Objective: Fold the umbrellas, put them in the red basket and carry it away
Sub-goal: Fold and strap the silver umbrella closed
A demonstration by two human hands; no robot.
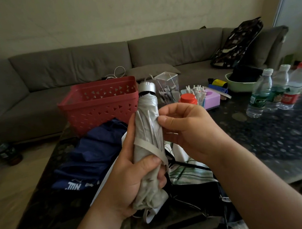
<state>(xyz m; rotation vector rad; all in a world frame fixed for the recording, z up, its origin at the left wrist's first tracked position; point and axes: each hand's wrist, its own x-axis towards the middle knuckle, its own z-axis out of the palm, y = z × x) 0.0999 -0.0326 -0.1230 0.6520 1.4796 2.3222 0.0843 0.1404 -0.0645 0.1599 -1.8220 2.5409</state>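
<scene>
Living room, dark speckled coffee table before a grey sofa: left hand wraps the folded silver umbrella held upright above it, right hand pinches its canopy folds, red basket behind, blue umbrella lying beside.

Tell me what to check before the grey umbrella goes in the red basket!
1. Grey umbrella rolled tight: ok, folds gathered.
2. Strap fastened: not ok, it lies loose across the roll.
3. Left hand has a firm grip: ok, fingers wrapped round the lower part.
4. Right hand ready for the strap: ok, fingertips on the fabric.
5. Red basket has room: cannot tell fully, the visible inside looks empty.
6. Other umbrellas folded: not ok, the blue umbrella lies spread on the table.
</scene>
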